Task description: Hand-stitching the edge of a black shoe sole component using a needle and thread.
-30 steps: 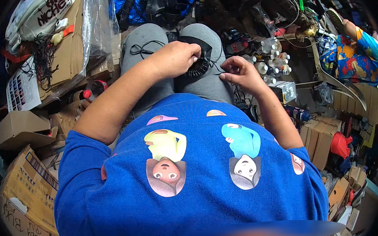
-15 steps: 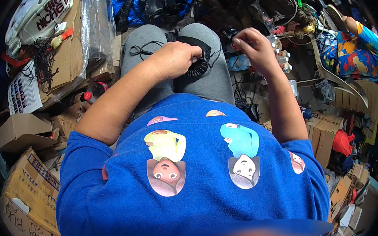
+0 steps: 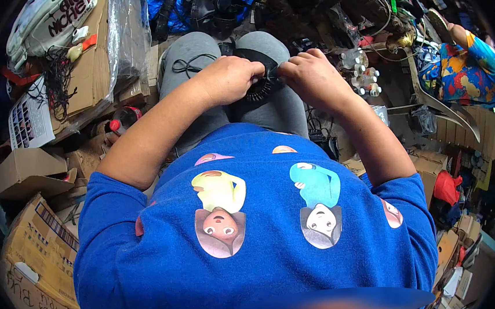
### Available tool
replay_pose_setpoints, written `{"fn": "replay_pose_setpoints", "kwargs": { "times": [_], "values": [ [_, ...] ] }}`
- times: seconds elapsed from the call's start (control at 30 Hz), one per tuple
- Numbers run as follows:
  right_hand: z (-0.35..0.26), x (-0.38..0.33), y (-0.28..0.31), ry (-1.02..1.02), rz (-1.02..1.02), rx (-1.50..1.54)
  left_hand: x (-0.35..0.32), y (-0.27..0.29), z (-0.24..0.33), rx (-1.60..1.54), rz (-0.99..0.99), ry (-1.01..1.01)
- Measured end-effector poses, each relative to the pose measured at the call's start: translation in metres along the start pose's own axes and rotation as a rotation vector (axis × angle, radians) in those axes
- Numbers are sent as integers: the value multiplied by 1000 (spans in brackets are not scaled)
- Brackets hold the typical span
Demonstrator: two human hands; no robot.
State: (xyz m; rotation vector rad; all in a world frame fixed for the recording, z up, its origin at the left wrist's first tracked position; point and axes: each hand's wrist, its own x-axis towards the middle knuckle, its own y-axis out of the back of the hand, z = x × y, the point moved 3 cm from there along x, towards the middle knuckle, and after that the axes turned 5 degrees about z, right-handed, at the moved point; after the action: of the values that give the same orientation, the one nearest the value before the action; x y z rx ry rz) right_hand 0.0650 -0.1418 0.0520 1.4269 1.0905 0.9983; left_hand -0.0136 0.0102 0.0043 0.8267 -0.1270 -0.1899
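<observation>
A black piece with a ribbed, curved edge (image 3: 259, 91), which looks like part of a shoe, rests between my knees on the grey trousers (image 3: 194, 109). My left hand (image 3: 231, 77) is closed around its left side, with the thumb and fingertips pinched together. Just to the right, my right hand (image 3: 313, 78) has its fingers bent and pressed together at the piece's right edge. Whatever those fingertips pinch is too small to make out. Over my left knee lies a loop of thin black cord (image 3: 187, 66).
On the left are flattened cardboard (image 3: 86, 74), an open carton (image 3: 31, 171) and a red-capped bottle (image 3: 125, 119). Small clear bottles (image 3: 367, 81) stand right of my knees. Another person in a colourful shirt (image 3: 465, 76) sits at the far right. Black shoes (image 3: 207, 9) lie ahead.
My right hand has come in from the right, down and leftward, to the edge of the black piece. My left hand keeps its hold in the same place.
</observation>
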Motion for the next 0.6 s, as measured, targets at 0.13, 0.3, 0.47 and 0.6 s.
{"fn": "replay_pose_setpoints", "kwargs": {
  "times": [0.13,0.3,0.47,0.6],
  "values": [
    [-3,5,-2,24,-115,14,-13,6,-2,18,3,-12],
    [4,-3,-11,47,-6,139,-36,18,2,160,183,-137],
    [58,-51,-12,-353,-74,241,-79,46,-29,218,232,-3],
    [84,-76,-4,-905,153,1061,-87,74,-37,-322,368,318]
  ]
}}
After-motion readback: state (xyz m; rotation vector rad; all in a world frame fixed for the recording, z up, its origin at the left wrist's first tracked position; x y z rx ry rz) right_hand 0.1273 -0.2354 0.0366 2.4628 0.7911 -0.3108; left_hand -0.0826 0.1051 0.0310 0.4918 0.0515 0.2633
